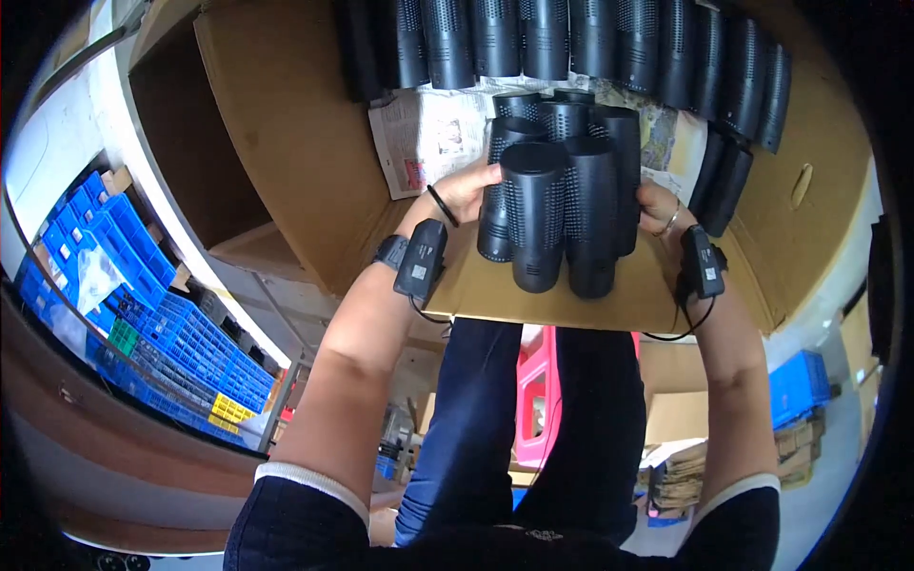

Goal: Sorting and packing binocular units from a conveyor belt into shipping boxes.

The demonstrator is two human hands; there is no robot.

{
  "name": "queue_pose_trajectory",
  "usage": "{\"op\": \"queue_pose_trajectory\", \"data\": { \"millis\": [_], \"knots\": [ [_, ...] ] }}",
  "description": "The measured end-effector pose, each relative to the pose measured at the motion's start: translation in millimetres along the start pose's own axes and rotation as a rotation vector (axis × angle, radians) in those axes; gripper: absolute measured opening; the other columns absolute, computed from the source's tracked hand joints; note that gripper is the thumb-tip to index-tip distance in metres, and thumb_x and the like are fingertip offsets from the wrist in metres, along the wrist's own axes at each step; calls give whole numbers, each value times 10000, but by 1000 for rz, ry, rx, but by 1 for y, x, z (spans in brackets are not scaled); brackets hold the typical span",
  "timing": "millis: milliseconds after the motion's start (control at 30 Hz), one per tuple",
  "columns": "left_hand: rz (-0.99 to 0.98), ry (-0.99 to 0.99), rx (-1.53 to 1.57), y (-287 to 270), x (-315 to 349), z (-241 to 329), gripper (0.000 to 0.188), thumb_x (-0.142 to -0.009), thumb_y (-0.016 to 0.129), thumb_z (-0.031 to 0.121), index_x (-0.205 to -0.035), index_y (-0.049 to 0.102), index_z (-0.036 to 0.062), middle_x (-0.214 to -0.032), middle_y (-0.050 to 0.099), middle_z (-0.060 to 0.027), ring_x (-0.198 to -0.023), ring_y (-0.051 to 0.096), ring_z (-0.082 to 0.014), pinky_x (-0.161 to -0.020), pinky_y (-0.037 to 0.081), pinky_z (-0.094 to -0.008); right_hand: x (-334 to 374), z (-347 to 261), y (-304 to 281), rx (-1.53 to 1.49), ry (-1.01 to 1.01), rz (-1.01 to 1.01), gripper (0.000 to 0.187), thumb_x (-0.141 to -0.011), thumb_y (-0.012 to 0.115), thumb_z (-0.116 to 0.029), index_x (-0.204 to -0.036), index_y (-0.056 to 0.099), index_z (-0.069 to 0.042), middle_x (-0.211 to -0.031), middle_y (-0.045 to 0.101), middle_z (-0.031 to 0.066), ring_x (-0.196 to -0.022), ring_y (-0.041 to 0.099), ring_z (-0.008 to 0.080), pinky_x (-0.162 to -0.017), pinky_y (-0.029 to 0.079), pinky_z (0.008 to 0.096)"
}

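Between my two hands is a cluster of several black perforated cylinders [538, 214], standing upright and pressed together. My left hand [466, 193] is closed against the cluster's left side, its thumb near the top of one cylinder. My right hand [657, 209] grips the right side; its fingertips are hidden behind the cylinders. The cluster is above the near wall of a large cardboard box [286, 124]. Inside, a row of similar black cylinders [543, 38] lines the far side, with newspaper [433, 143] beneath. A few more black cylinders [725, 186] lie at the right.
Strapped to each wrist is a small black device [422, 259] with a cable. Blue crates [205, 338] stack on the left past a metal frame [157, 143]. A pink stool [538, 395] shows between my legs. A blue bin [798, 385] and stacked cardboard [690, 471] are at right.
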State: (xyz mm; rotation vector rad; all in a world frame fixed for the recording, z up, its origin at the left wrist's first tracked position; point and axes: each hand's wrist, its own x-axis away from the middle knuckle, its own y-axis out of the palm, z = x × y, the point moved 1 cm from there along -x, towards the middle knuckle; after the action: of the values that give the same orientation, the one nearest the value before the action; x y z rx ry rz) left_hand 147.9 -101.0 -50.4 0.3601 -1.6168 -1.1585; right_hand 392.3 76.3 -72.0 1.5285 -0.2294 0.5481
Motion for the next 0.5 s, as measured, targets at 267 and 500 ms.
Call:
{"op": "queue_pose_trajectory", "data": {
  "millis": [267, 500],
  "knots": [
    [61, 51, -45, 5, -3, -4, 715, -743, 741, 382, -1284, 429, 33, -1203, 559, -112, -1081, 559, -181, -917, 474, -330, -3, 3, 1, 4, -30, 125, 790, -638, 826, -265, -1276, 442, -2, -1252, 532, 114, -1119, 541, 234, -988, 430, 371],
    [57, -1, -17, 0, -3, -3, 671, -752, 722, 421, -1237, 488, 20, -1175, 581, -113, -1066, 571, -196, -934, 457, -343, -4, 5, -13, 102, 50, 143, 707, -725, 726, -184, -1318, 396, 15, -1312, 482, 114, -1182, 486, 215, -1034, 362, 343]
  ]
}}
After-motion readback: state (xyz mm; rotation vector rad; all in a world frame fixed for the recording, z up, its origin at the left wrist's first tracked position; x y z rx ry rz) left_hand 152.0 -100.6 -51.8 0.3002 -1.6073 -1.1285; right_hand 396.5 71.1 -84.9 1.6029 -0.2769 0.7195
